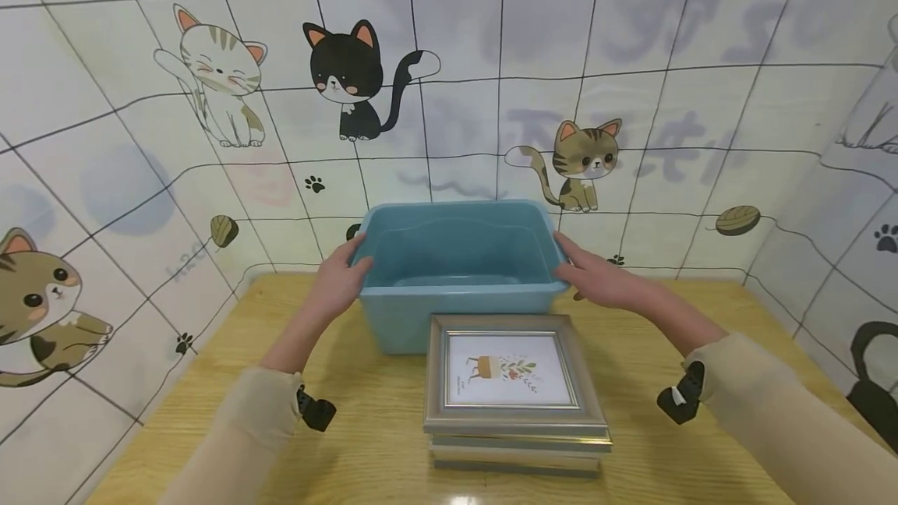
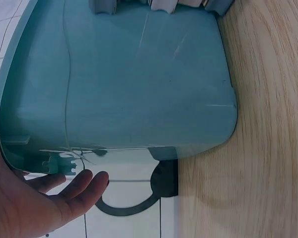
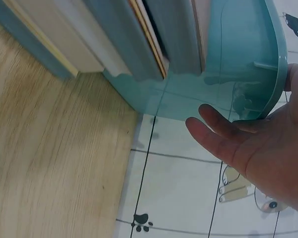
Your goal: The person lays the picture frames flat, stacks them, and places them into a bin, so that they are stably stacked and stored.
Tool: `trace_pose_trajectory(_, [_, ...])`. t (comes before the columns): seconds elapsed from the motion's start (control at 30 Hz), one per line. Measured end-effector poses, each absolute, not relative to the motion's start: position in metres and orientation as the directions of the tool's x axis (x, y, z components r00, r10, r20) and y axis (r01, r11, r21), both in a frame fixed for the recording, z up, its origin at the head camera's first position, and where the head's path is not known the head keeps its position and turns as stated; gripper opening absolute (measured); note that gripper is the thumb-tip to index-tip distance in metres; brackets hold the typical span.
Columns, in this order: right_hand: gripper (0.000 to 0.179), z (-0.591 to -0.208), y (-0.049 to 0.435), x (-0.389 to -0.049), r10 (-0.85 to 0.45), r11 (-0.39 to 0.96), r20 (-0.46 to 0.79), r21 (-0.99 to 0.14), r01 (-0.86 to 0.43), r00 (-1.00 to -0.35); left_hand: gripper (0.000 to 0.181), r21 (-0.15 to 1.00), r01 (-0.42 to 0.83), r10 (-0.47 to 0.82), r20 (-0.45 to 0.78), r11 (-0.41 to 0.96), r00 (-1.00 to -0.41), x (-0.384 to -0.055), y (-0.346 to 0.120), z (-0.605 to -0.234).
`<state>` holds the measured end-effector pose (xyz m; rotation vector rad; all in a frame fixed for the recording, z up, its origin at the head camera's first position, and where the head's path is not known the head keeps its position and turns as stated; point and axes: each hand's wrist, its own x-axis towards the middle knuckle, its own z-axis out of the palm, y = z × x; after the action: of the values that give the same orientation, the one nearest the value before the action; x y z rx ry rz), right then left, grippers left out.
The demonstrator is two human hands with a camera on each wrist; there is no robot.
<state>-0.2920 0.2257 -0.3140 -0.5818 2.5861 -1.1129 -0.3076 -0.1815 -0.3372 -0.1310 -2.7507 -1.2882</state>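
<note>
A light blue plastic bin stands upright on the wooden table, its open top facing up. My left hand grips its left rim, the thumb over the edge. On the opposite side my right hand holds the right rim in much the same way. In both wrist views, fingertips of the left and fingers of the right reach past the rim along the outside. Directly before the bin lies a stack of picture frames, the top one showing a potted-plant print. The thumbs are hidden in the wrist views.
A wall covering with cartoon cats rises close behind the bin and along both sides. Bare wooden tabletop shows left of the frames. A dark curved object appears at the far right edge.
</note>
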Motion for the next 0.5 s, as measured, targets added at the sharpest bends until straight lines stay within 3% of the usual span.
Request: trace_pose_trajectory(0.5, [0.073, -0.325, 0.263, -0.28, -0.419, 0.568, 0.004, -0.778, -0.266, -0.908, 0.061, 0.793, 0.167, 0.055, 0.167, 0.586, -0.984, -0.314, -0.141, -0.344])
